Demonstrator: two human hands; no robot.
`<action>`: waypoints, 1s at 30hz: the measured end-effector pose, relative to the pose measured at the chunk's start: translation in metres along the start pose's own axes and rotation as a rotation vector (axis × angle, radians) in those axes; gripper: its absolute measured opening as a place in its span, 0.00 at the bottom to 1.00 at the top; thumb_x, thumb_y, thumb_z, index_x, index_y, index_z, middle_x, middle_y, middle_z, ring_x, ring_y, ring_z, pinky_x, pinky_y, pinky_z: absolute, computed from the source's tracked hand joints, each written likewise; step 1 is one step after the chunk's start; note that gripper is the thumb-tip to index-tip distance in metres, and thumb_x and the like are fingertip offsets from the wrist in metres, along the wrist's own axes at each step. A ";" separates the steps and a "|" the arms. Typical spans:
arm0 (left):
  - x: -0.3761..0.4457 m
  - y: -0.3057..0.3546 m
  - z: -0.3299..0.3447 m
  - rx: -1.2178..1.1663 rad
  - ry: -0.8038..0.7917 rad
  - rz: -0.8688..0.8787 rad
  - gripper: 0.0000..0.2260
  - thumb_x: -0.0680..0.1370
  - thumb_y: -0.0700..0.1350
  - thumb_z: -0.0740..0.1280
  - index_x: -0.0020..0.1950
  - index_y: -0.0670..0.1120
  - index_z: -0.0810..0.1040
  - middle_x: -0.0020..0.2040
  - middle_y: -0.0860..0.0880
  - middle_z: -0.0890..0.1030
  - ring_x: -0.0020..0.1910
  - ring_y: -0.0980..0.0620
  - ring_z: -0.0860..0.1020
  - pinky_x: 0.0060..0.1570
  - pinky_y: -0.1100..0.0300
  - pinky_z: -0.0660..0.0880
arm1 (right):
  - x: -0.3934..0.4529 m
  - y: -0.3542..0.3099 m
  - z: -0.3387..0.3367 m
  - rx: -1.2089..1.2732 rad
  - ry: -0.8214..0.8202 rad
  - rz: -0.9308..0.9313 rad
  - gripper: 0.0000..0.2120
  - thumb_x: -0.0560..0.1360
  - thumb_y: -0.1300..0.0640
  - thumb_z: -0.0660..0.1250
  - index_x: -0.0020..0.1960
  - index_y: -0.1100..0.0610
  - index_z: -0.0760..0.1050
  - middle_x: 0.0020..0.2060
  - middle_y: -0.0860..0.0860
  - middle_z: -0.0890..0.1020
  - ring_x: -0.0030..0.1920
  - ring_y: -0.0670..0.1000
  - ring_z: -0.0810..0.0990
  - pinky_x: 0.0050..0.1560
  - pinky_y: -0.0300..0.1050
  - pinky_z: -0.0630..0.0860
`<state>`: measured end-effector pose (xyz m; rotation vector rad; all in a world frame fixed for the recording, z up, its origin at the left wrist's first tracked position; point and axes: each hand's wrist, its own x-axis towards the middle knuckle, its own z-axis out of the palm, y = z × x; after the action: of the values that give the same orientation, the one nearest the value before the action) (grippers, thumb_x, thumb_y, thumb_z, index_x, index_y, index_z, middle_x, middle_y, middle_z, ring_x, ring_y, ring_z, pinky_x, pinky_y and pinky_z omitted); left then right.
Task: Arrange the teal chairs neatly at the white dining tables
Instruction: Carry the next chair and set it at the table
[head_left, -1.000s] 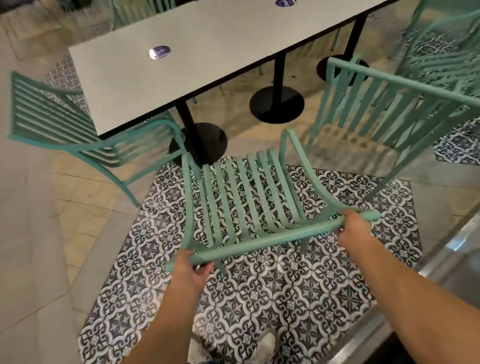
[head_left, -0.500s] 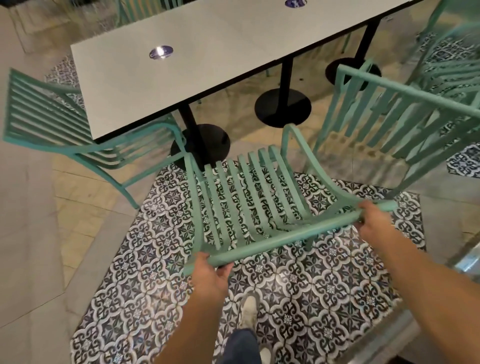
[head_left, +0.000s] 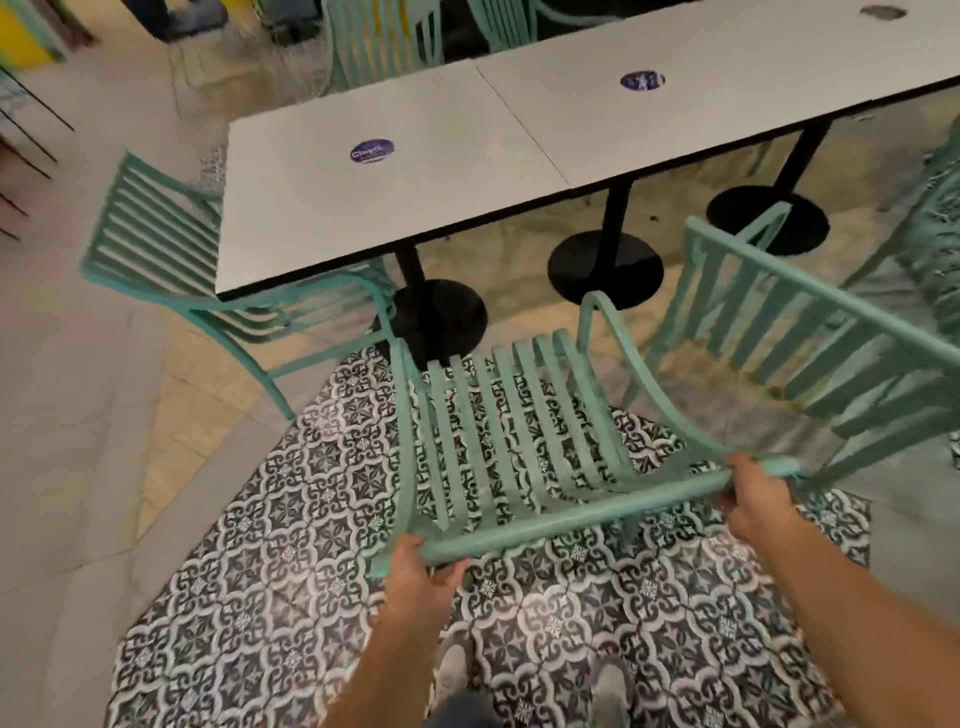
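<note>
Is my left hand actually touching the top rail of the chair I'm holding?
Touching. The head view shows the left hand with its fingers curled round the near end of the chair's top rail.

floor: patterned tiles | beige paving | yellow object far left

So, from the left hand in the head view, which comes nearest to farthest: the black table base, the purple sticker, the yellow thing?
From the left hand:
1. Black table base, just beyond the held chair.
2. Purple sticker, on the near white table.
3. Yellow thing, far top-left corner.
</note>
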<state>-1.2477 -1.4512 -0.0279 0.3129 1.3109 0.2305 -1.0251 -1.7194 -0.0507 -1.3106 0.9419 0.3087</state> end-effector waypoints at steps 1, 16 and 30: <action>-0.001 -0.003 0.002 0.006 -0.003 0.017 0.11 0.78 0.43 0.67 0.60 0.44 0.74 0.59 0.37 0.75 0.52 0.42 0.78 0.43 0.48 0.80 | 0.003 -0.001 -0.002 -0.003 -0.008 0.001 0.15 0.78 0.59 0.65 0.62 0.62 0.67 0.58 0.58 0.74 0.45 0.52 0.76 0.53 0.48 0.75; 0.021 0.001 0.025 -0.003 0.024 -0.031 0.13 0.79 0.40 0.65 0.63 0.41 0.72 0.60 0.36 0.76 0.54 0.39 0.79 0.42 0.46 0.82 | 0.039 -0.040 0.003 0.040 -0.172 0.218 0.07 0.80 0.66 0.57 0.53 0.63 0.73 0.58 0.63 0.75 0.49 0.59 0.77 0.69 0.53 0.65; 0.051 0.032 0.119 0.006 0.084 0.015 0.10 0.79 0.42 0.65 0.58 0.39 0.73 0.56 0.34 0.77 0.51 0.37 0.80 0.33 0.42 0.81 | 0.092 -0.107 0.085 -0.124 -0.213 0.205 0.10 0.81 0.60 0.58 0.41 0.59 0.67 0.70 0.61 0.69 0.69 0.58 0.68 0.69 0.52 0.66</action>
<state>-1.1191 -1.4147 -0.0363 0.3213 1.3928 0.2552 -0.8617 -1.6997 -0.0488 -1.2662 0.8870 0.6614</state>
